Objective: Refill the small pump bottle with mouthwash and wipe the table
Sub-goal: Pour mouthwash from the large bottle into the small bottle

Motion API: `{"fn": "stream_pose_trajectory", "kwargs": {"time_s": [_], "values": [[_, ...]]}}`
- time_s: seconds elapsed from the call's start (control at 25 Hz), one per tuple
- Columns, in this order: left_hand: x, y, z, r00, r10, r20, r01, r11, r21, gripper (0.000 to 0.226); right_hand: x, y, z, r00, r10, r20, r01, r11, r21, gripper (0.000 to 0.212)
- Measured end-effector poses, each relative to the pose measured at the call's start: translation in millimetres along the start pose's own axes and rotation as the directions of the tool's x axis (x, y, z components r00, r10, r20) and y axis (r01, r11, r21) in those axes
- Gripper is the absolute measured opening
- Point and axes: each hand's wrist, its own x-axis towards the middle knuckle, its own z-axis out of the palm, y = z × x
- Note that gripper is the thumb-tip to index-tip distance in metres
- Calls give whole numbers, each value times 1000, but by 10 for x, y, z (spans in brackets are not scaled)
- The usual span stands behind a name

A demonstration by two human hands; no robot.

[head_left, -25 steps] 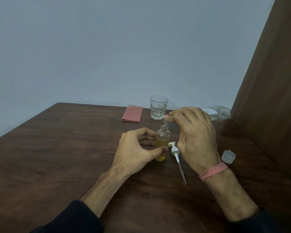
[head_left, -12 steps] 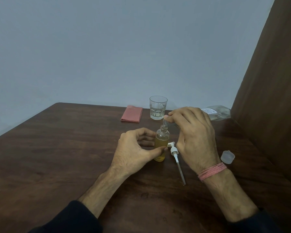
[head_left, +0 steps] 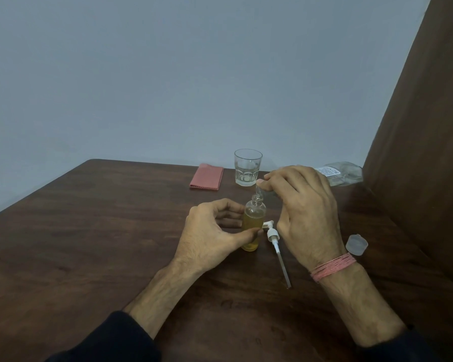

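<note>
A small clear pump bottle [head_left: 253,226] stands upright mid-table, about two thirds full of yellow liquid, its neck uncovered. My left hand [head_left: 209,237] holds it by thumb and fingers around its body. My right hand [head_left: 305,212] hovers just above and to the right, pinching a thin clear dropper-like tube [head_left: 258,191] whose tip sits in the bottle's neck. The white pump head with its long dip tube [head_left: 275,241] lies flat on the table between my hands. A large clear mouthwash bottle [head_left: 344,173] lies on its side behind my right hand.
A folded pink cloth [head_left: 207,176] lies at the back of the dark wooden table [head_left: 89,231]. A clear drinking glass [head_left: 247,167] stands beside it. A translucent cap [head_left: 356,244] rests right of my right wrist. A brown panel [head_left: 424,152] rises along the right edge.
</note>
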Motion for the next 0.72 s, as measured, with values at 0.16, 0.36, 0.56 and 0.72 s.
{"fn": "stream_pose_trajectory", "kwargs": {"time_s": [0.16, 0.36, 0.56, 0.72], "values": [[6, -4, 1, 1000, 1, 0, -1, 1000, 8, 48, -1, -6, -5, 1000, -4, 3, 4, 1000, -6, 55], [10, 6, 6, 1000, -6, -1, 6, 1000, 21, 48, 3, 1, -10, 1000, -8, 0, 8, 1000, -4, 56], [7, 9, 4, 1000, -9, -1, 9, 1000, 23, 47, -1, 6, -4, 1000, -12, -9, 12, 1000, 5, 53], [4, -5, 2, 1000, 1, -1, -1, 1000, 18, 51, -7, 4, -4, 1000, -13, -10, 13, 1000, -1, 54]]}}
